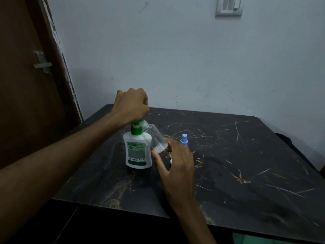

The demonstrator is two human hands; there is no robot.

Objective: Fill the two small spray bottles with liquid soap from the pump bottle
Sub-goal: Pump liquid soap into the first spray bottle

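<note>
The white pump bottle (139,152) is standing upright on the black marble-patterned table (237,164), toward its left half. It is carrying a green collar and a green pump head (139,123), and a green-and-white label is facing the camera.

The left hand (131,104) is sitting on top of the pump head as a closed fist, knuckles up, with the heel of the hand bearing on the green top. The fingers are curled under; whether they are wrapping round the pump head or only pressing on it cannot be told from this view.

The right hand (177,166) is holding a clear small spray bottle (155,138) by its base, with the thumb (159,162) on the near side and the other fingers on the far side. The bottle is tilting, its open neck pointing up and left and lying right at the pump spout, touching or just beside it. A little white liquid is lying in the bottom of this bottle.

A second small spray bottle with a blue spray cap (184,139) is standing upright on the table just behind the right hand; only its blue top is showing. A small white object (171,161) is lying on the table beneath the right hand, mostly hidden.

Behind the table are a pale wall, a switch plate (228,6) high on it, and a brown door (26,76) at the left.
</note>
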